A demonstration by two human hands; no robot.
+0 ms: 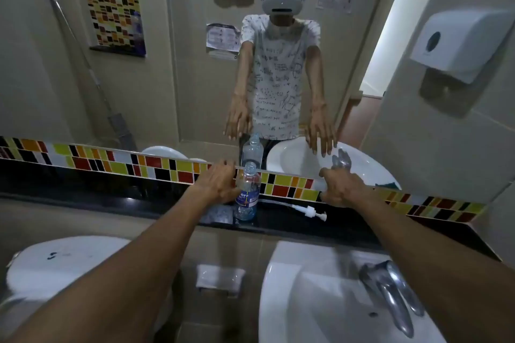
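One bottle [247, 195], upright, just beside left hand [218, 183]

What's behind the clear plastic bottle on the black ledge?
Behind the bottle: a strip of coloured tiles and, above it, the mirror showing its reflection. The left hand covers the tiles just left of it; the ledge behind its base is hidden.

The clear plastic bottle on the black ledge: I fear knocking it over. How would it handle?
Likely light: the clear plastic bottle looks nearly empty. Tall and narrow on the black ledge, it could tip if the left hand pushes high. Thin walls probably dent when squeezed.
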